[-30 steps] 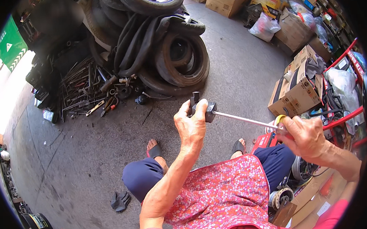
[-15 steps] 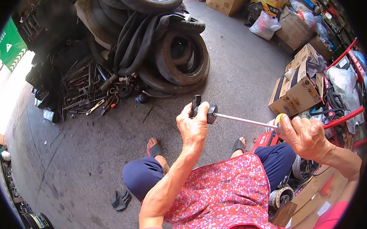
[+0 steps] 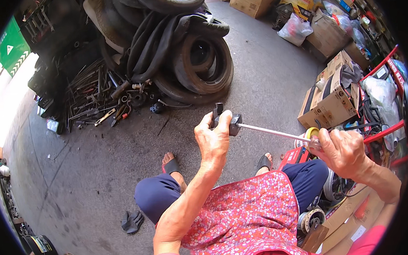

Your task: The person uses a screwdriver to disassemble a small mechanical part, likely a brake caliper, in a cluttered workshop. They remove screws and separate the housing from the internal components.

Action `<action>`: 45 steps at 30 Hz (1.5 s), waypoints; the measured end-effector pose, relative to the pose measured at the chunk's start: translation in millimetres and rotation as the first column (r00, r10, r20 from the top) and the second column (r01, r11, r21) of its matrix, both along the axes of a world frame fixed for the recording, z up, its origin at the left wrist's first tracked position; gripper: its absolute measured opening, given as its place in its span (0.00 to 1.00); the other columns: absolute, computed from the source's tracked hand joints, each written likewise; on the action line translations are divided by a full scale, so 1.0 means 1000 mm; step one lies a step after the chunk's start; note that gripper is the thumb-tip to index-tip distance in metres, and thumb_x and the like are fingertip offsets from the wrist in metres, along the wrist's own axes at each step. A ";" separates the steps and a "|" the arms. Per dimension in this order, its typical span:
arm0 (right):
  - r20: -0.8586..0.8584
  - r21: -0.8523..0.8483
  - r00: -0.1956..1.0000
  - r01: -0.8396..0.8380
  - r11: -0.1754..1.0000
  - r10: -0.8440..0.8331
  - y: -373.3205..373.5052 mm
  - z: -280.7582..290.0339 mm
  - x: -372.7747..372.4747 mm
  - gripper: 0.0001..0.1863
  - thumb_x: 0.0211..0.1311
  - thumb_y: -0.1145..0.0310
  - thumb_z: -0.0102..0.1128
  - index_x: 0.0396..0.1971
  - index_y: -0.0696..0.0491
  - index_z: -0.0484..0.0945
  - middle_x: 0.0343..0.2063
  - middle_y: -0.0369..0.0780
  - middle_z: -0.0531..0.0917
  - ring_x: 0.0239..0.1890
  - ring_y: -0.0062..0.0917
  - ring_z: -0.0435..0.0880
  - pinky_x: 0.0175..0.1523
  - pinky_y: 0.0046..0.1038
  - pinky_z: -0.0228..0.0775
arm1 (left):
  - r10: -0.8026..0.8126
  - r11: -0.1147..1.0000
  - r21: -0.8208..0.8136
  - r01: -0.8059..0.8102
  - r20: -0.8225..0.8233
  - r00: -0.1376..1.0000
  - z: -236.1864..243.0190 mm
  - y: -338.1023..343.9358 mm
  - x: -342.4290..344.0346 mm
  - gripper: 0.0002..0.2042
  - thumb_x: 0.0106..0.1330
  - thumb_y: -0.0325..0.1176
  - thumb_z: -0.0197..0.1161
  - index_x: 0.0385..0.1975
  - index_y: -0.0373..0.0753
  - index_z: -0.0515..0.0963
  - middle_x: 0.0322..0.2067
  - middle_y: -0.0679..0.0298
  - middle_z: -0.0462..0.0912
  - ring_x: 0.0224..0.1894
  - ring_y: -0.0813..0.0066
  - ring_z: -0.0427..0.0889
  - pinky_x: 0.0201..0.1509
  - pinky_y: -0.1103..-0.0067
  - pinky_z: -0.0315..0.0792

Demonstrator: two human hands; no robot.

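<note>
Above my knees, my left hand (image 3: pixel 212 141) is closed round a small black plastic part (image 3: pixel 235 125), thumb on top. A narrow black piece of it sticks up past the fingers. To the right, my right hand (image 3: pixel 346 153) grips the handle of a screwdriver, its fingers curled round it. The long thin screwdriver shaft (image 3: pixel 273 132) runs left, nearly level, and its tip meets the right face of the black part. How deep the tip sits cannot be seen. Most of the handle is hidden by my fingers.
Old tyres (image 3: pixel 204 65) are stacked ahead, beside a heap of hand tools (image 3: pixel 98 94). An open cardboard box (image 3: pixel 327 100) and red metal bars (image 3: pixel 384 132) stand at the right. A dark glove (image 3: pixel 132 222) lies on the floor at the left. Wheel hubs (image 3: pixel 311 219) sit by my right knee.
The fingers of my right hand have shifted slightly on the screwdriver handle, with the index finger now less raised. My left hand and the black part stay almost in place.
</note>
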State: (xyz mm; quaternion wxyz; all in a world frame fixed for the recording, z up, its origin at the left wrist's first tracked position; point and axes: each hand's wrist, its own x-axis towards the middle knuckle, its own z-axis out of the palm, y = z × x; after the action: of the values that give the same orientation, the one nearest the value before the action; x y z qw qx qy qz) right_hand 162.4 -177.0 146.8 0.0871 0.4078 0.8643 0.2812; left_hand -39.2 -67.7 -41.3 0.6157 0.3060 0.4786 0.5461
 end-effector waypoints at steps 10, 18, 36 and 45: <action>-0.029 -0.983 -0.096 -0.179 0.046 -0.995 0.010 0.034 -0.008 0.17 0.65 0.58 0.56 0.39 0.58 0.76 0.14 0.32 0.72 0.12 0.08 0.62 0.15 0.15 0.49 | 0.026 0.999 0.027 -0.028 0.086 0.996 0.003 0.003 -0.002 0.10 0.58 0.37 0.66 0.31 0.36 0.78 0.20 0.72 0.74 0.19 0.88 0.68 0.21 0.86 0.61; 0.112 0.068 0.986 -0.135 0.988 0.127 -0.003 0.013 -0.006 0.20 0.42 0.68 0.67 0.39 0.60 0.78 0.15 0.33 0.66 0.14 0.20 0.66 0.18 0.25 0.55 | -0.008 0.999 -0.047 0.013 0.097 0.995 0.006 0.001 -0.003 0.15 0.57 0.39 0.66 0.32 0.31 0.79 0.20 0.73 0.74 0.22 0.88 0.68 0.26 0.86 0.64; -0.160 -0.275 0.971 0.131 0.952 -0.180 -0.004 0.015 -0.010 0.14 0.52 0.69 0.64 0.37 0.59 0.76 0.13 0.35 0.66 0.12 0.23 0.68 0.16 0.25 0.53 | -0.056 0.998 -0.026 0.060 0.139 0.989 0.005 -0.004 -0.002 0.14 0.58 0.38 0.65 0.35 0.33 0.79 0.21 0.73 0.75 0.21 0.89 0.69 0.23 0.87 0.65; -0.574 -0.579 0.666 0.081 0.811 -0.477 -0.005 0.023 -0.015 0.20 0.49 0.69 0.69 0.41 0.60 0.75 0.21 0.39 0.77 0.20 0.21 0.75 0.22 0.23 0.63 | -0.043 0.999 -0.023 0.048 0.171 0.984 0.007 0.003 0.000 0.10 0.58 0.37 0.66 0.31 0.36 0.78 0.21 0.72 0.75 0.19 0.88 0.70 0.23 0.86 0.67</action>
State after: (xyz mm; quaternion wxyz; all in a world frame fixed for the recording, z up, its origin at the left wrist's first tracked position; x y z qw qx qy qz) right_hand 147.6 -181.6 170.1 -0.0973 0.5773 0.7970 -0.1487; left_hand -39.7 -64.5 -34.0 0.6707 0.2608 0.4245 0.5495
